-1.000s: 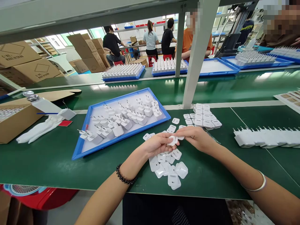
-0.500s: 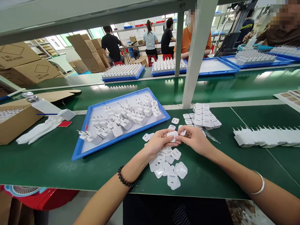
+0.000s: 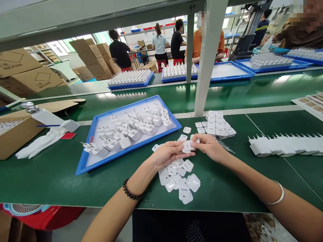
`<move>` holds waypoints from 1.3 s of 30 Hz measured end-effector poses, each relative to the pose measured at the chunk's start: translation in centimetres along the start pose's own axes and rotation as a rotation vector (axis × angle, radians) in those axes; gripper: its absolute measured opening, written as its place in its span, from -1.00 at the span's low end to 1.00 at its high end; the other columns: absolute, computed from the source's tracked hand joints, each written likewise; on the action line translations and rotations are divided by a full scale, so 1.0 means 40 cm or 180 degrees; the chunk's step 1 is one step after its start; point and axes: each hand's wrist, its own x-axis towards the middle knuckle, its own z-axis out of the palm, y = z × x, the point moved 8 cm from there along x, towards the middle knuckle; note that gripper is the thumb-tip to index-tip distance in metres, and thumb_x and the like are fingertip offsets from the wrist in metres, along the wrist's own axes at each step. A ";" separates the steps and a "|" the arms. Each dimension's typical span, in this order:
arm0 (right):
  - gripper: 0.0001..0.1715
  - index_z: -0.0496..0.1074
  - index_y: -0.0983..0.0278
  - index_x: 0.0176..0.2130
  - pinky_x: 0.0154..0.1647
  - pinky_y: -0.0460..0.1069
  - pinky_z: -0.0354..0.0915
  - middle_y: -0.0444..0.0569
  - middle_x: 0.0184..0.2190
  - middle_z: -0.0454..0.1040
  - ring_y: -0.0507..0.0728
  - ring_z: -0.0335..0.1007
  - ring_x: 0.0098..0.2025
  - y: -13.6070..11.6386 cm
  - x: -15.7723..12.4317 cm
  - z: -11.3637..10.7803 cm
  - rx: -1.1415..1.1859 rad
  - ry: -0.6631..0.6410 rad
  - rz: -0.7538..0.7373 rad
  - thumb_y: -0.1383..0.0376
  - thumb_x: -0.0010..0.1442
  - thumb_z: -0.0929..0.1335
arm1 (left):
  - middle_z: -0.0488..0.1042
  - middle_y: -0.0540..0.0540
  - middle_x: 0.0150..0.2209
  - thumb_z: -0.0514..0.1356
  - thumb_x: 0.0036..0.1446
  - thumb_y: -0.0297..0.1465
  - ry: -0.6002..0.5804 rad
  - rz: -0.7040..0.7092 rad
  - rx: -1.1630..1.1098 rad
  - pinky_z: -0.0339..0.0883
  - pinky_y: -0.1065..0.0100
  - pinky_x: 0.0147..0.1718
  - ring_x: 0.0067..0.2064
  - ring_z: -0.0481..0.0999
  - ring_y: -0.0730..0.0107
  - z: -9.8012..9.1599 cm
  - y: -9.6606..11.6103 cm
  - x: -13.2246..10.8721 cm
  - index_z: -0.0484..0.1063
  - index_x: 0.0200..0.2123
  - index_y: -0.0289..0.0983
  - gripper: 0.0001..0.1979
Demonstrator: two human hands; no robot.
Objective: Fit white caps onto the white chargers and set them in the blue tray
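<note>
My left hand (image 3: 165,153) and my right hand (image 3: 210,146) meet over the green table, both pinching one small white square piece (image 3: 187,147) between their fingertips. Under and just in front of my hands lies a loose pile of several like white square pieces (image 3: 180,179). To the left a blue tray (image 3: 87,163) holds several white plug adapters (image 3: 133,129). A neat stack of white square pieces (image 3: 218,124) sits beyond my right hand.
A row of white adapters (image 3: 285,146) lies at right. An open cardboard box (image 3: 15,134), a small bottle (image 3: 41,114) and a white cloth (image 3: 41,141) are at left. A grey post (image 3: 205,67) rises behind. Other people work at far benches with more blue trays (image 3: 130,79).
My hands have kept turning the small white piece between the fingertips and lifted slightly away from the pile. The view has shifted a little.
</note>
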 end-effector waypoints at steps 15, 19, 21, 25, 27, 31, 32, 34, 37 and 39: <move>-0.82 0.31 0.24 -0.43 -0.45 -0.07 0.17 -0.16 -0.54 0.39 0.03 0.20 -0.51 -0.066 -0.024 0.015 -0.1066 -0.0175 -0.0720 0.29 0.22 0.33 | 0.59 -0.29 -0.12 0.17 0.25 -0.42 -0.0408 -0.0155 0.0116 0.43 0.40 0.00 -0.06 0.60 0.28 -0.003 -0.032 0.010 0.51 -0.04 -0.43 -0.73; -0.86 0.35 0.24 -0.38 -0.46 -0.07 0.21 -0.14 -0.49 0.37 0.03 0.21 -0.50 -0.065 -0.025 0.011 -0.1024 0.0017 -0.0788 0.24 0.20 0.35 | 0.57 -0.29 -0.08 0.19 0.24 -0.44 -0.0282 -0.0063 -0.0082 0.43 0.43 0.00 -0.05 0.59 0.30 -0.010 -0.025 0.014 0.49 -0.01 -0.42 -0.72; -0.82 0.40 0.24 -0.22 -0.42 -0.05 0.27 -0.09 -0.39 0.42 0.06 0.28 -0.43 -0.068 -0.031 0.014 -0.1123 0.0079 -0.0918 0.24 0.15 0.40 | 0.57 -0.29 -0.08 0.20 0.22 -0.44 -0.0195 -0.0008 -0.0172 0.43 0.42 0.00 -0.09 0.61 0.33 -0.014 -0.021 0.014 0.49 -0.01 -0.41 -0.72; -0.64 0.41 0.24 -0.06 -0.30 0.00 0.32 -0.02 -0.30 0.44 0.13 0.36 -0.31 -0.078 -0.048 0.032 -0.1731 0.0184 -0.1251 0.30 0.10 0.42 | 0.55 -0.29 -0.04 0.26 0.17 -0.42 -0.0076 0.0084 -0.0095 0.45 0.40 -0.03 -0.12 0.61 0.33 -0.017 -0.020 0.015 0.51 -0.05 -0.40 -0.72; -0.69 0.44 0.26 -0.09 -0.29 0.01 0.31 -0.02 -0.35 0.42 0.15 0.36 -0.30 -0.079 -0.053 0.041 -0.2052 0.0230 -0.1334 0.33 0.11 0.41 | 0.54 -0.29 -0.02 0.29 0.15 -0.39 -0.0087 0.0096 0.0022 0.44 0.38 -0.02 -0.10 0.60 0.31 -0.014 -0.022 0.015 0.52 -0.06 -0.39 -0.71; -0.76 0.47 0.25 -0.16 -0.36 -0.02 0.27 -0.06 -0.40 0.40 0.12 0.34 -0.35 -0.071 -0.048 0.037 -0.2146 0.0246 -0.1212 0.32 0.11 0.42 | 0.54 -0.28 -0.02 0.32 0.11 -0.36 -0.0172 0.0108 0.0144 0.41 0.31 0.03 -0.09 0.60 0.28 -0.001 -0.024 0.014 0.52 -0.07 -0.37 -0.69; -0.78 0.47 0.24 -0.17 -0.37 -0.03 0.26 -0.06 -0.40 0.40 0.12 0.34 -0.36 -0.071 -0.045 0.033 -0.2121 0.0225 -0.1180 0.32 0.11 0.42 | 0.54 -0.28 -0.02 0.32 0.11 -0.37 -0.0178 0.0110 0.0128 0.40 0.31 0.04 -0.08 0.60 0.28 0.001 -0.023 0.013 0.52 -0.07 -0.37 -0.68; -0.81 0.46 0.25 -0.18 -0.37 -0.04 0.26 -0.05 -0.39 0.42 0.12 0.35 -0.35 -0.073 -0.039 0.018 -0.2124 0.0214 -0.1136 0.32 0.13 0.40 | 0.56 -0.29 -0.05 0.32 0.11 -0.37 -0.0112 0.0096 0.0083 0.39 0.31 0.04 -0.07 0.59 0.26 0.001 -0.020 0.011 0.51 -0.06 -0.38 -0.68; -0.79 0.46 0.28 -0.16 -0.34 -0.02 0.26 -0.02 -0.35 0.45 0.15 0.38 -0.30 -0.066 -0.027 -0.023 -0.2386 0.0322 -0.0890 0.29 0.15 0.40 | 0.56 -0.28 -0.05 0.28 0.16 -0.38 0.0282 0.0197 0.0092 0.43 0.30 0.00 -0.08 0.60 0.25 -0.020 0.000 0.004 0.50 -0.05 -0.37 -0.70; -0.75 0.46 0.31 -0.15 -0.34 0.00 0.26 0.02 -0.33 0.47 0.19 0.41 -0.28 -0.047 -0.017 -0.046 -0.2770 0.0323 -0.0592 0.28 0.14 0.42 | 0.56 -0.25 -0.06 0.24 0.18 -0.41 0.0613 0.0382 0.0143 0.46 0.31 -0.06 -0.14 0.60 0.29 -0.042 0.023 -0.002 0.50 -0.05 -0.35 -0.73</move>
